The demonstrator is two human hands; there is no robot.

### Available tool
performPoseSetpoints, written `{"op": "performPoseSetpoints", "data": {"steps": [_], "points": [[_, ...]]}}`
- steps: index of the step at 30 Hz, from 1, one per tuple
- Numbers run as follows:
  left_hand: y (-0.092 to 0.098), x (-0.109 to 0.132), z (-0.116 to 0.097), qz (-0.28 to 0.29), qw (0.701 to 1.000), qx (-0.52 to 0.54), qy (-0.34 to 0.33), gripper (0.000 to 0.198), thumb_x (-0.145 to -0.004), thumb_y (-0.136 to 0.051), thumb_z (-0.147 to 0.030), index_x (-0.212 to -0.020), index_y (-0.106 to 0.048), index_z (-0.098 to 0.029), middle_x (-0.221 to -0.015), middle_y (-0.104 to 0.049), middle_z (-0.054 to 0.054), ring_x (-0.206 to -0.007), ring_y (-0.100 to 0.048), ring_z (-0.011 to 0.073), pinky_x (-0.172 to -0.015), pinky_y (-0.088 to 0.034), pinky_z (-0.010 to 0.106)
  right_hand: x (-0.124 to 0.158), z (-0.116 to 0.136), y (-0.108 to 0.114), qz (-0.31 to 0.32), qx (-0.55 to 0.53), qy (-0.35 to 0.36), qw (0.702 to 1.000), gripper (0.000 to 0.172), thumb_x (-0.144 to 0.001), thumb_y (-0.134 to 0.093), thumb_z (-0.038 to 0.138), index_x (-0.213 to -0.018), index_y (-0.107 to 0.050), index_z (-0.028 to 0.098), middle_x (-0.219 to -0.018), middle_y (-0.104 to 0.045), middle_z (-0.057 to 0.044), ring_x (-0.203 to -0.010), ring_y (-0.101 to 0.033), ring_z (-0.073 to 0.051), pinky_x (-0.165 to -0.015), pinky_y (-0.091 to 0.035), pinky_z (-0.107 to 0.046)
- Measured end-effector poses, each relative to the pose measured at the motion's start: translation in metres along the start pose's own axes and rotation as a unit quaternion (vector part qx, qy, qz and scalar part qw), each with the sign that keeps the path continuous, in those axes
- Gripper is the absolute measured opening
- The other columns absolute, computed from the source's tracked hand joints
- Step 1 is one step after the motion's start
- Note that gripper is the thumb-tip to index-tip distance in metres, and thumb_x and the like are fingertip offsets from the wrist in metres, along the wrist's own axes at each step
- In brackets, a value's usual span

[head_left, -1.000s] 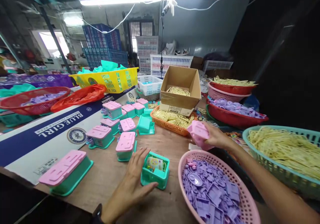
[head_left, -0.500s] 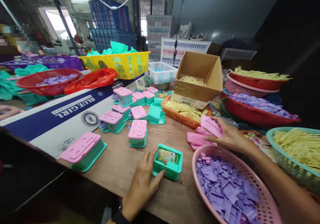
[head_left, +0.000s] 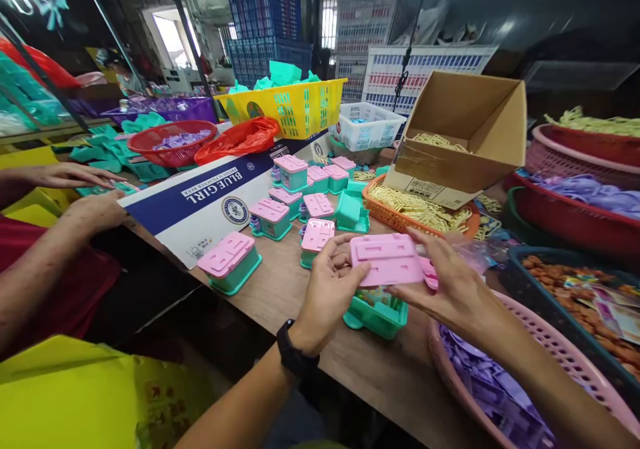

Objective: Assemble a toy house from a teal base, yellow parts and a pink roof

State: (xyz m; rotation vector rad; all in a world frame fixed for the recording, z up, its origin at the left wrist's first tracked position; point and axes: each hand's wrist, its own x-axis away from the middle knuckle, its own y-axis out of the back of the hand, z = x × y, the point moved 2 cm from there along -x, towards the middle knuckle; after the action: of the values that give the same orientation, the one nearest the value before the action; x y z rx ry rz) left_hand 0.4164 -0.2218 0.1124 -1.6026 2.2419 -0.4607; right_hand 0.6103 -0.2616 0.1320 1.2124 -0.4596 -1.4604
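The pink lid [head_left: 387,259] is held flat by the left hand [head_left: 327,289] and right hand [head_left: 445,282], just above the open teal box [head_left: 377,312] on the worktop [head_left: 280,282]; I think it needs lining up, then pressing toward 6 o'clock.

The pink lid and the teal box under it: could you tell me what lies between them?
Nothing solid: the head view shows the pink lid held by both hands just above the teal box.

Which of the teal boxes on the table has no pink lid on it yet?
The teal box directly below both hands, at the table's near edge. Its top is open; the pink lid is held above it. The other upright boxes behind are covered.
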Motion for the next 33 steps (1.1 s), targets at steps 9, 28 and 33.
{"op": "performPoseSetpoints", "data": {"steps": [9, 28, 33], "points": [[-0.028, 0.055, 0.043, -0.078, 0.983, -0.131, -0.098, 0.034, -0.086, -0.071, -0.018, -0.11, -0.048, -0.023, -0.097, -0.074, 0.003, -0.086, -0.073, 0.0151, -0.078, -0.057, 0.023, 0.006, 0.032, -0.015, 0.052, -0.316, -0.242, 0.916, 0.097, -0.078, -0.064, 0.081, -0.152, -0.041, 0.022, -0.154, -0.049, -0.014, -0.144, -0.043, -0.034, -0.12, -0.036, -0.055], [0.023, -0.025, 0.02, 0.085, 0.944, -0.316, -0.048, 0.037, -0.079, -0.076, -0.016, -0.116, -0.073, -0.016, -0.114, -0.073, 0.009, -0.093, -0.07, 0.0196, -0.083, -0.059, 0.031, 0.032, -0.009, -0.036, 0.007, 0.188, 0.0, 0.982, 0.072, -0.095, -0.038, 0.076, -0.137, -0.057, 0.021, -0.127, -0.065, -0.018, -0.114, -0.063, -0.039, -0.087, -0.054, -0.055], [0.037, -0.021, 0.037, 0.05, 0.927, -0.37, -0.036, 0.026, -0.086, -0.072, -0.023, -0.11, -0.076, -0.014, -0.106, -0.073, 0.01, -0.088, -0.069, 0.0178, -0.077, -0.056, 0.027, 0.031, -0.011, -0.049, 0.064, 0.173, -0.034, 0.982, 0.068, -0.095, -0.036, 0.075, -0.125, -0.063, 0.02, -0.115, -0.071, -0.016, -0.104, -0.068, -0.036, -0.08, -0.057, -0.052]]}}
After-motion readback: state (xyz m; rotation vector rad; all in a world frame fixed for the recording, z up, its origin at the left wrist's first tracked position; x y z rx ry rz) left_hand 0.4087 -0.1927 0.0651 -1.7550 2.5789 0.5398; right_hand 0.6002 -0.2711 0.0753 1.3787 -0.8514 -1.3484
